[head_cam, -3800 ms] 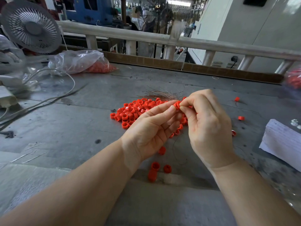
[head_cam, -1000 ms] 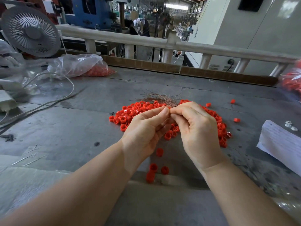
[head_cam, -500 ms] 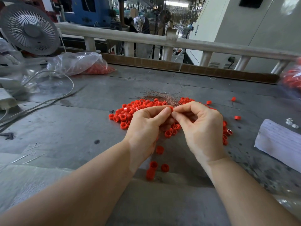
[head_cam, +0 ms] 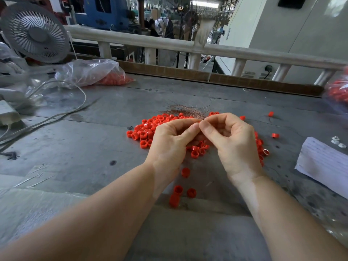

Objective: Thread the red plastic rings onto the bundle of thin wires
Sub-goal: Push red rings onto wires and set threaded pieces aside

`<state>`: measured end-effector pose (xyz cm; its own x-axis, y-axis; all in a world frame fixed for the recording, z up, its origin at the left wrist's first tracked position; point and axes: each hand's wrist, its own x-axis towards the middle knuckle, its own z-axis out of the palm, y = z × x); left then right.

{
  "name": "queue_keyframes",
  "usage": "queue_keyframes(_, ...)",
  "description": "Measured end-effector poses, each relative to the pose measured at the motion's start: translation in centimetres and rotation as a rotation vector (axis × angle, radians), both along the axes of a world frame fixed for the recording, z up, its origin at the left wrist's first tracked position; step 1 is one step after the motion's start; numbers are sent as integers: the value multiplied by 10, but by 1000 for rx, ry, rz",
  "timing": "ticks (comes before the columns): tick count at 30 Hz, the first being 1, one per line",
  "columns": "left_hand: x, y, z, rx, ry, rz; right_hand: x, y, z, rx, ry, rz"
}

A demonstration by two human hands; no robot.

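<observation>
Grey metal desk (head_cam: 94,140), a heap of red plastic rings (head_cam: 146,129), and two hands meeting fingertip to fingertip above the heap.

Largest first: the left hand (head_cam: 169,146) and right hand (head_cam: 233,144) are each curled into a pinching grip on one end of the bundle of thin wires (head_cam: 186,110), which fans out behind them; whether a ring sits between the fingertips is hidden. Judged advice: keep the strands pinched tight together so that a ring slides over all at once.

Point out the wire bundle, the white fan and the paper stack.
wire bundle (head_cam: 185,110), head view, fanned strands.
white fan (head_cam: 35,32), head view, grille centre.
paper stack (head_cam: 323,159), head view, top sheet.
</observation>
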<state>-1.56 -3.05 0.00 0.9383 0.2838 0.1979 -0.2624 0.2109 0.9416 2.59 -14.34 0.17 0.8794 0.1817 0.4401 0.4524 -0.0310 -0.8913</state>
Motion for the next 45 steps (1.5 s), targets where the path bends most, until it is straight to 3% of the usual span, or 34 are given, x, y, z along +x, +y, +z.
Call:
queue_keyframes(9, 1, -1, 0, -17, -23, -46, 0, 1, 4, 205, 296, 177)
queue_keyframes(19, 1, -2, -3, -3, -31, -54, 0, 2, 4, 244, 284, 152)
queue_keyframes(26, 3, -2, -3, -118, 10, -157, 2, 2, 7, 321, 384, 186)
queue_keyframes(45, 1, 1, -2, -38, -2, -90, 0, 1, 8, 345, 473, 314)
